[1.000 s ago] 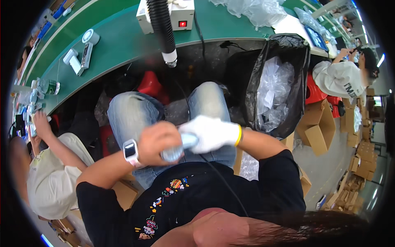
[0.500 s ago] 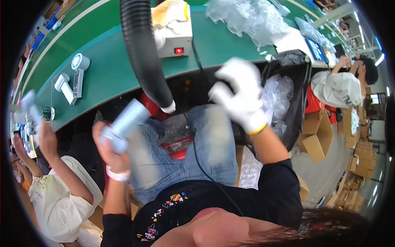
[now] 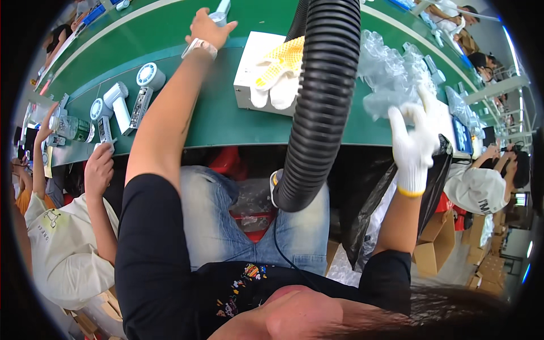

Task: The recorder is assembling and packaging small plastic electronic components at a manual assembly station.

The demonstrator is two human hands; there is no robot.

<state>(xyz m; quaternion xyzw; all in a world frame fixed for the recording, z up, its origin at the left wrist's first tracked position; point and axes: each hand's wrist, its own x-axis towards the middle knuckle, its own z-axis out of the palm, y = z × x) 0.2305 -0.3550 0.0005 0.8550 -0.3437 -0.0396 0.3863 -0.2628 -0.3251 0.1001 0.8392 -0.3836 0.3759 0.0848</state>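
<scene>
In the head view, the person's bare left hand (image 3: 211,29) is hovering over the far part of the green table (image 3: 224,122), its fingers spreading wide around a pale blue fan (image 3: 221,11). The fan is lying between thumb and forefinger; whether the fingers are touching it, one cannot tell. A pale watch (image 3: 199,49) is circling that wrist.

The right hand (image 3: 416,139), wearing a white glove, is hanging near the table's front edge with its fingers standing well apart and gripping nothing visible. Its fingertips are pointing toward a heap of clear plastic bags (image 3: 391,73); contact there is hard to judge.

Between the hands, a white box (image 3: 245,85) is standing on the table, and white and yellow gloves (image 3: 280,65) are resting on top of it. A thick black hose (image 3: 326,107) is hanging in front of the box. To the left, more small fans (image 3: 122,116) are lying near a clear bottle (image 3: 73,128), and a co-worker's hand (image 3: 99,170) is hovering close to the nearest one. Below the gloved hand, a black bin bag (image 3: 362,224) is sagging open.
</scene>
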